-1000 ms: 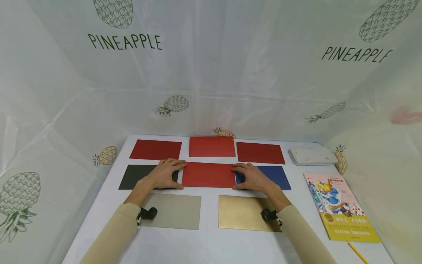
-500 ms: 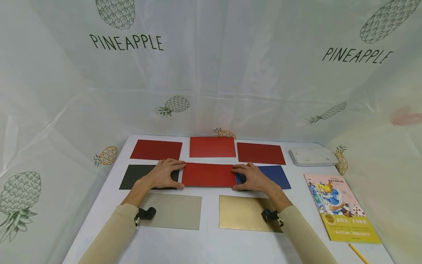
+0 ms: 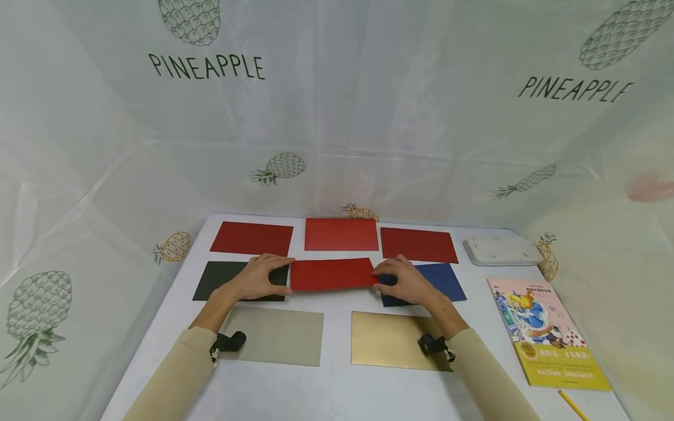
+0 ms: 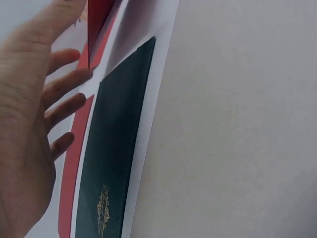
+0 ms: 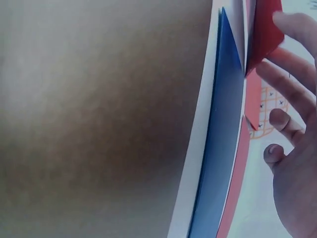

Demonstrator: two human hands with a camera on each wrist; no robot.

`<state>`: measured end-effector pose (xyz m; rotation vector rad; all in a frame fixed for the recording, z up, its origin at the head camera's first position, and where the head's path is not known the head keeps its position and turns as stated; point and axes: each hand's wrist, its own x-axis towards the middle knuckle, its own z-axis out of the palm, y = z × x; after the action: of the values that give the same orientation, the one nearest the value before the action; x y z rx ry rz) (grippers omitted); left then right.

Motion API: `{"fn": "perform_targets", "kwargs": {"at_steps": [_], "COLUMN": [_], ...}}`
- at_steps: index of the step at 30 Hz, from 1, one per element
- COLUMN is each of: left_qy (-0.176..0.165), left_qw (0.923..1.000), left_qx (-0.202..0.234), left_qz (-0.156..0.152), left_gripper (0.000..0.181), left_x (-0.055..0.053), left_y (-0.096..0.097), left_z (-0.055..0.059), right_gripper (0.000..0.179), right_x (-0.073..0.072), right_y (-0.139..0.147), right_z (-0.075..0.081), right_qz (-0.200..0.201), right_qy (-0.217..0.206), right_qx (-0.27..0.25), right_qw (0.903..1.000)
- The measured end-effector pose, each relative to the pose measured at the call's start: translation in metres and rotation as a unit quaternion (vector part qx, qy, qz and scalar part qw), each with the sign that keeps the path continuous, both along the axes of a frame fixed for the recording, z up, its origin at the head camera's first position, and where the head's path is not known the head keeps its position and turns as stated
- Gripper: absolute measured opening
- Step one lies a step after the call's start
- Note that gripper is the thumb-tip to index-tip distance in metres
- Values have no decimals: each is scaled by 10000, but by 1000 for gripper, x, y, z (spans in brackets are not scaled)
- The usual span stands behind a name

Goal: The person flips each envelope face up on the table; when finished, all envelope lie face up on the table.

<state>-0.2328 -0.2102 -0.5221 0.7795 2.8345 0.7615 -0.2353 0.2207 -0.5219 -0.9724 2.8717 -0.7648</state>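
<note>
Between my hands in the head view, a red card is raised off the table with its near edge tilted up. My left hand holds its left end between thumb and fingers, above a dark green card. At the other end my right hand grips the red card, over a blue card. In the right wrist view, the held red card shows pale inner layers at its edge. Gold lettering marks the green card in the left wrist view.
Three red cards lie along the back, including a brighter middle one. Nearer lie a grey-beige card and a gold card. To the right are a pale case, a picture book and a yellow pencil.
The red card between my hands has come up off the table and tilted, where it lay flat before. Both hands have stayed at its ends, moving only slightly.
</note>
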Motion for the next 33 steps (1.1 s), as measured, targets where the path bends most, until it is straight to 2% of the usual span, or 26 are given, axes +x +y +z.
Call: {"fn": "perform_targets", "kwargs": {"at_steps": [5, 11, 14, 20, 26, 33], "left_qy": [26, 285, 390, 427, 451, 685], "left_qw": [9998, 9978, 9961, 9922, 9916, 9884], "left_qx": [175, 540, 716, 1076, 1046, 1110], "left_qz": [55, 267, 341, 456, 615, 782], "left_gripper": [78, 54, 45, 31, 11, 10], "left_x": [-2, -7, -8, -6, -3, 0], "left_y": [-2, -4, -4, -1, 1, 0], "left_z": [-2, -5, -5, -1, 1, -4], "right_gripper": [33, 28, 20, 15, 13, 12], "right_x": [-1, 2, 3, 2, 1, -1], "right_y": [0, -1, 0, 0, -5, -10], "right_z": [2, 7, 8, 11, 12, 11], "right_qz": [-100, -663, -826, -895, -1019, -1062], "right_qy": [-91, -539, -585, -447, -131, 203], "right_qx": [-288, -649, -897, -1336, -1681, -1971], "right_qw": [9995, 9942, 9908, 9860, 9804, 9744]}}
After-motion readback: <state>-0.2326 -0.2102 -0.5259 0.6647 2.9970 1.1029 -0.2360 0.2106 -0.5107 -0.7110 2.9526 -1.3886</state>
